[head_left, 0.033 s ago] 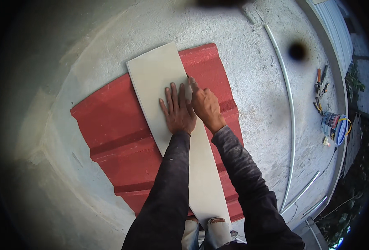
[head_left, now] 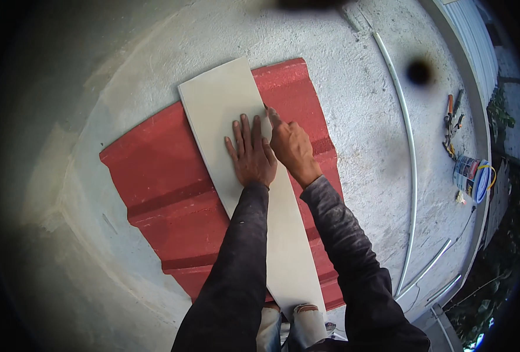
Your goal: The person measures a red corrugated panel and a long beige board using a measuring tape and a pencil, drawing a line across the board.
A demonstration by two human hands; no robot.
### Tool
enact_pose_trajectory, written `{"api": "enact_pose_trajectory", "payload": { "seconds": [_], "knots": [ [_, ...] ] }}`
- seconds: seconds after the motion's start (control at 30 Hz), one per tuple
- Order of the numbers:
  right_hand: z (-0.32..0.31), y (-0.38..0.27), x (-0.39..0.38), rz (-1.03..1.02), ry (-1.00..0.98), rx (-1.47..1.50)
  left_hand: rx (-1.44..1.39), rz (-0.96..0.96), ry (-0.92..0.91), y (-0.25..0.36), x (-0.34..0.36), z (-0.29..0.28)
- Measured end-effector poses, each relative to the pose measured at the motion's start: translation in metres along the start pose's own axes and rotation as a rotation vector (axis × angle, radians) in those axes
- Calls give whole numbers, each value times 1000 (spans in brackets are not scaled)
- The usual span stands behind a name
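Rough pale concrete floor [head_left: 362, 132], low wall curving round the right. Nearest: knees in torn jeans [head_left: 308, 324], with the near end of a long cream board [head_left: 284, 240] right up against them. Board lies lengthwise over a ribbed red sheet [head_left: 163, 155], far end sticking out past the sheet's edge.

Left hand [head_left: 253, 161]: flat on the board, fingers spread, gripping nothing. Right hand [head_left: 294, 146]: at the board's right edge, fingers curled round what looks like a thin dark tool [head_left: 266, 107], index extended; mostly hidden, can't tell type.

Board looks light, fairly stiff, smooth; probably slides on the ribs and flexes if lifted by one end. Best hold: flat palm over a rib, or both long edges near the middle.

Farther right: white tube [head_left: 411, 154], then hand tools [head_left: 449, 126] and bucket [head_left: 470, 178] by the wall.
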State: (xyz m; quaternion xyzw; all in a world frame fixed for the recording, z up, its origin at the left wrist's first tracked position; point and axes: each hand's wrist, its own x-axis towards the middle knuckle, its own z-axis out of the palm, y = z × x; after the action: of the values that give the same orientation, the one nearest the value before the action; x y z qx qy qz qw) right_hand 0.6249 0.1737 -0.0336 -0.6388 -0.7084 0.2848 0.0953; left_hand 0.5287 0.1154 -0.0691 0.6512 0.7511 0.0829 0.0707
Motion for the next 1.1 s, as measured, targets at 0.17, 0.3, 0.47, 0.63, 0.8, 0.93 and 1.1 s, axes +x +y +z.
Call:
{"api": "enact_pose_trajectory", "payload": {
  "seconds": [0.17,0.3,0.47,0.63,0.8,0.93,1.1],
  "knots": [
    [-33,-28,31,16,45,19,69,2,-22,10,6,-4],
    [-28,-30,59,50,72,12,76,8,-15,11,5,1],
    [-15,-31,67,39,163,35,44,5,15,7,5,-2],
    [-8,-26,58,-20,194,-2,76,8,-27,9,5,-4],
    [2,-19,18,-21,145,-76,59,25,-6,2,2,7],
    [0,-9,-4,-38,91,-107,5,12,16,4,5,11],
    [2,-6,-67,67,7,-139,-149,-49,20,5,4,5]
  ]
}}
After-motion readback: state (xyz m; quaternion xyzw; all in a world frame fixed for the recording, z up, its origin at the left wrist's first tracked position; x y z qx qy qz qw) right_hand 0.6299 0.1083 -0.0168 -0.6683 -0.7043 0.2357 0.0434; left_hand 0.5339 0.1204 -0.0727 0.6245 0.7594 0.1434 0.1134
